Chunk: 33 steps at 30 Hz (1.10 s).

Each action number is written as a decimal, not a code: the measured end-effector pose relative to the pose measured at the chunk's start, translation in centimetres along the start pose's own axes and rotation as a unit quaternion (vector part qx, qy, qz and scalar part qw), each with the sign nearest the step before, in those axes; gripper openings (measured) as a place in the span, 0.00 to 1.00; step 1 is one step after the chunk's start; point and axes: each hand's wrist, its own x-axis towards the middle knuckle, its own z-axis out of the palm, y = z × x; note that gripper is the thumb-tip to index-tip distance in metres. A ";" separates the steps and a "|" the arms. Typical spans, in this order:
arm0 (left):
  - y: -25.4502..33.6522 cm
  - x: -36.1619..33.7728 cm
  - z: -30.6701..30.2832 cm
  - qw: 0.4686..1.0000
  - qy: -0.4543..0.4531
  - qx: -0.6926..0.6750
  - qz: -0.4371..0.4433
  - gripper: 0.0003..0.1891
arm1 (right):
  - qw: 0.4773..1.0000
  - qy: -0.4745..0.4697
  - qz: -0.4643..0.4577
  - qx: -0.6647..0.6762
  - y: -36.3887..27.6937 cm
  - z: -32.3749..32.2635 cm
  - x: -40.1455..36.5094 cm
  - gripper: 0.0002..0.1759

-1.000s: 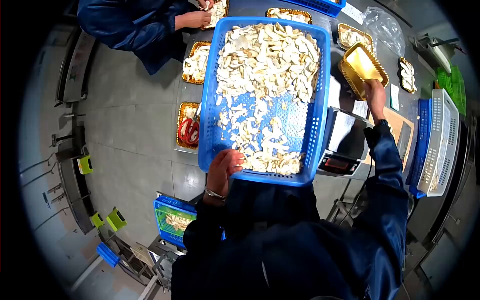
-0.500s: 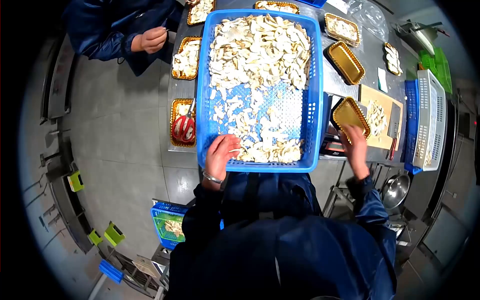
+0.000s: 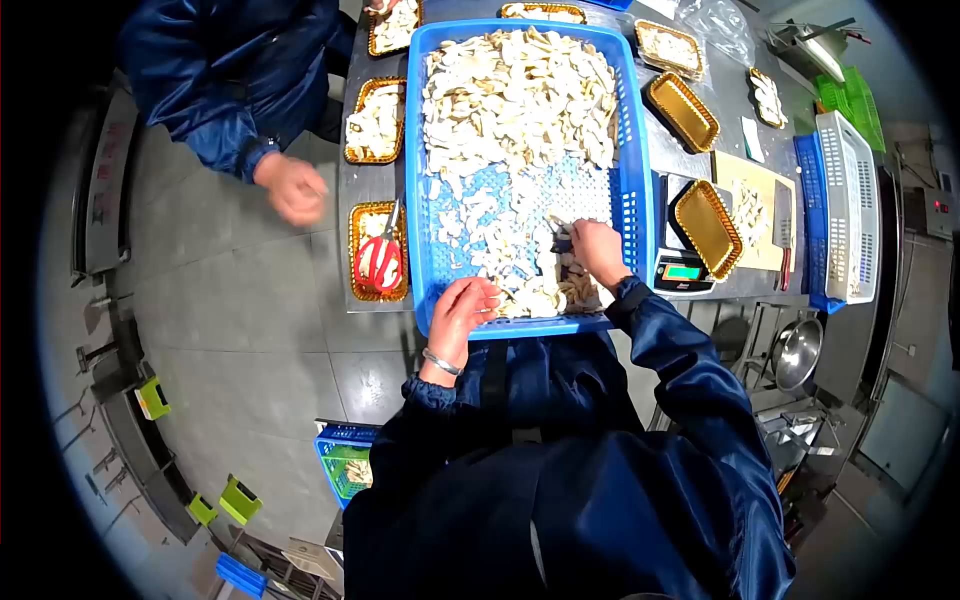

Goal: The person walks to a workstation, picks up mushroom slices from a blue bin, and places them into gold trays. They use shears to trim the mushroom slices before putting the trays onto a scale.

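Note:
A large blue plastic basket holds pale sliced mushrooms, heaped at the far end and scattered thinly over the near half. My left hand is at the near left rim, its loosely bent fingers beside the slices; I see nothing held in it. Inside the basket, my right hand reaches down among the slices at the near right. Its fingertips touch or lie just above them, and whether they grip any is hidden. To the right, a gold tray sits tilted on a digital scale.
Another gold tray lies behind the scale. A cutting board carries slices and a knife. Red-handled scissors lie on a filled tray at left. A co-worker's hand hangs beside the table.
My right hand has left the gold tray on the scale and moved left into the basket. My left hand stays by the near left rim. The co-worker's hand has come lower and nearer.

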 end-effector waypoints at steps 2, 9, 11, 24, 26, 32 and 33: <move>0.0 0.3 0.3 1.000 -0.012 -0.003 -0.006 0.11 | 0.973 -0.056 0.089 0.205 0.5 -1.6 -0.5 0.11; -0.5 2.5 2.7 0.999 -0.046 0.009 -0.023 0.11 | 0.586 -0.235 0.249 0.734 -0.5 -5.4 -3.2 0.09; -0.6 3.1 3.4 0.998 -0.054 0.027 -0.030 0.11 | 0.585 -0.219 0.257 0.738 -1.3 -6.1 -3.6 0.09; -2.4 6.1 4.8 0.983 -0.098 -0.137 -0.074 0.16 | 0.764 -0.274 0.166 0.560 -3.1 -6.4 -5.9 0.15; -3.7 6.1 3.3 0.974 -0.065 -0.186 -0.113 0.12 | 0.930 -0.086 0.136 0.332 -0.7 -6.3 -4.7 0.13; -4.2 6.4 2.1 0.975 -0.009 -0.151 -0.165 0.11 | 0.996 -0.034 -0.018 0.074 -0.5 -2.1 0.5 0.09; -4.0 6.4 2.0 0.975 -0.006 -0.152 -0.164 0.11 | 0.999 -0.021 -0.041 0.017 -0.7 -0.7 1.0 0.09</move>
